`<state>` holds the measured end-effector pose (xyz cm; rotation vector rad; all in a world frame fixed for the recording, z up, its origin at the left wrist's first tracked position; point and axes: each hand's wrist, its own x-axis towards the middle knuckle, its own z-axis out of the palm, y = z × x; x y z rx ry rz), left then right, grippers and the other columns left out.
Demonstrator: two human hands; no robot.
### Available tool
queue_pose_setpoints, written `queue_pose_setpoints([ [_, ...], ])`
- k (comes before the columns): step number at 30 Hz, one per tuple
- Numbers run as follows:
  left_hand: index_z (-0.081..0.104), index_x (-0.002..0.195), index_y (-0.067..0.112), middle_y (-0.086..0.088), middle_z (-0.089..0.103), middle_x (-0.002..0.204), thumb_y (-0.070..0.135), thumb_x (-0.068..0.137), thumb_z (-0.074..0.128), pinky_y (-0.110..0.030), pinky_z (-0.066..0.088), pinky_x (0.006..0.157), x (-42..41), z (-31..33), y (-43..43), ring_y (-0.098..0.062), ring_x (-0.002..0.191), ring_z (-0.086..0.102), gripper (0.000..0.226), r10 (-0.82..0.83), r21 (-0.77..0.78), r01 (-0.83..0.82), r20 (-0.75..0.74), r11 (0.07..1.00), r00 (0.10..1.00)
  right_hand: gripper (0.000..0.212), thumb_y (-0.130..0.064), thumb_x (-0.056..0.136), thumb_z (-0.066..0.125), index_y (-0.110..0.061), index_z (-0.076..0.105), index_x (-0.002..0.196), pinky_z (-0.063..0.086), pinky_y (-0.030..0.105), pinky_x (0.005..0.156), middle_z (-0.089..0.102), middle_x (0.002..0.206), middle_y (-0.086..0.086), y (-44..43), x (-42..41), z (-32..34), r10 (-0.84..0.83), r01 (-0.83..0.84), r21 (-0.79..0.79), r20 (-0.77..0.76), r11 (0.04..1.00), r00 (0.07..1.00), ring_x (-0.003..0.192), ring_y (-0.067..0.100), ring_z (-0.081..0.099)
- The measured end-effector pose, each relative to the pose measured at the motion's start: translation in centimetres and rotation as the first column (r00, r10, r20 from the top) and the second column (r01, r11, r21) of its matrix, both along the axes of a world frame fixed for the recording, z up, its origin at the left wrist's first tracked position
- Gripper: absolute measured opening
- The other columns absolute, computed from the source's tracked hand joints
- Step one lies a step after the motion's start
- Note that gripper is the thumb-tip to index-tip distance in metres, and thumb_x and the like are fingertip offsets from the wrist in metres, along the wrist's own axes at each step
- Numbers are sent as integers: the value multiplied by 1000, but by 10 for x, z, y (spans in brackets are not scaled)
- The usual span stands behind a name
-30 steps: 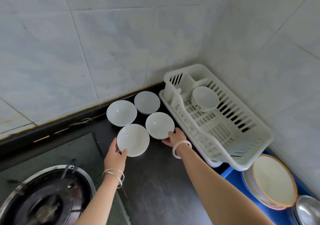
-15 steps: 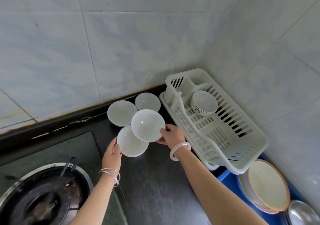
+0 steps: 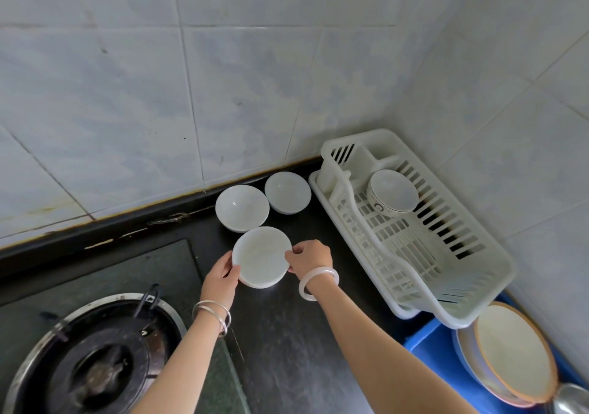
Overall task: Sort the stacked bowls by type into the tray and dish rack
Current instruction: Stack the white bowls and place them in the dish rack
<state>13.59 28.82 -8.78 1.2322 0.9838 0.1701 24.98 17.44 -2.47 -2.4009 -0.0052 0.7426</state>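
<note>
Gathering plain white bowls on the counter

Left hand (image 3: 221, 276) and right hand (image 3: 310, 258) pinch opposite rims of 2 nested bowls (image 3: 261, 255), near the dish rack (image 3: 471, 302); next, probably nest 2 loose bowls (image 3: 242, 207) without chipping.

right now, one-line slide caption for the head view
Both hands hold stacked white bowls on the counter beside a white dish rack.

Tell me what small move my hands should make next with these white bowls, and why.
Probably lift the stacked bowls together and carry them right toward the dish rack. The left hand and right hand grip opposite sides of the stack, two more white bowls wait by the wall, and the rack holds only one patterned bowl.
</note>
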Motion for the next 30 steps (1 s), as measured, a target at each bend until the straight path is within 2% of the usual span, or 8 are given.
queue_pose_setpoints([
  [5, 50, 130, 15, -11, 58, 129, 6, 89, 52, -47, 39, 107, 0, -2, 2, -25, 120, 53, 42, -3, -9, 2, -23, 1000, 1000, 8, -23, 85, 63, -18, 68, 88, 59, 33, 76, 70, 77, 4, -4, 6, -11, -63, 67, 43, -75, 997, 995, 71, 17, 70],
  [7, 51, 129, 15, -11, 59, 128, 5, 89, 51, -47, 40, 106, 2, -3, 4, -25, 119, 53, 41, 6, -27, -6, -19, 1000, 1000, 18, -25, 85, 65, -19, 64, 101, 59, 34, 77, 68, 82, 3, -7, 8, -14, -116, 133, 87, -177, 987, 977, 74, 16, 68],
  [10, 51, 127, 17, -8, 58, 126, 6, 89, 50, -45, 43, 103, 5, -1, 5, -26, 118, 53, 40, 4, -49, -5, -27, 999, 1000, 32, -20, 87, 63, -20, 59, 119, 57, 39, 84, 65, 103, 5, -9, 8, -15, -164, 265, 221, -392, 938, 905, 91, 22, 66],
  [13, 55, 119, 21, -4, 57, 117, 9, 90, 49, -42, 48, 93, 9, 3, 6, -27, 113, 54, 32, 68, -142, -71, -25, 987, 997, 36, -14, 91, 58, -21, 56, 126, 56, 40, 83, 61, 111, 4, -7, 7, -12, -161, 360, 308, -520, 880, 839, 93, 26, 63],
  [18, 56, 119, 16, -10, 57, 124, 7, 90, 48, -49, 48, 95, 13, 13, 2, -33, 116, 54, 31, 89, -120, -96, -60, 988, 994, 37, -11, 91, 57, -19, 55, 127, 58, 41, 82, 63, 116, 6, -10, 5, -11, -151, 332, 321, -478, 887, 865, 89, 26, 66],
  [22, 59, 114, 18, -6, 60, 115, 8, 89, 51, -44, 52, 88, 18, 27, -6, -30, 111, 57, 29, 49, -91, -53, -36, 994, 998, 37, -10, 90, 58, -18, 57, 125, 58, 41, 81, 63, 111, 7, -26, 8, -1, -175, 345, 353, -433, 870, 884, 89, 27, 66],
  [27, 59, 100, 27, 1, 63, 99, 13, 87, 54, -31, 55, 72, 44, 64, -24, -25, 102, 61, 20, -130, 25, 129, 75, 991, 989, 34, -7, 88, 58, -14, 60, 122, 57, 31, 67, 66, 100, 8, -63, 27, 35, -201, 316, 429, -292, 846, 935, 81, 23, 67],
  [30, 59, 89, 32, 5, 63, 92, 14, 87, 54, -26, 54, 67, 72, 92, -41, -22, 97, 62, 19, -250, 107, 235, 148, 966, 957, 35, -7, 87, 59, -13, 60, 122, 58, 32, 70, 65, 106, 9, -93, 47, 63, -231, 303, 451, -209, 839, 950, 86, 24, 68],
])
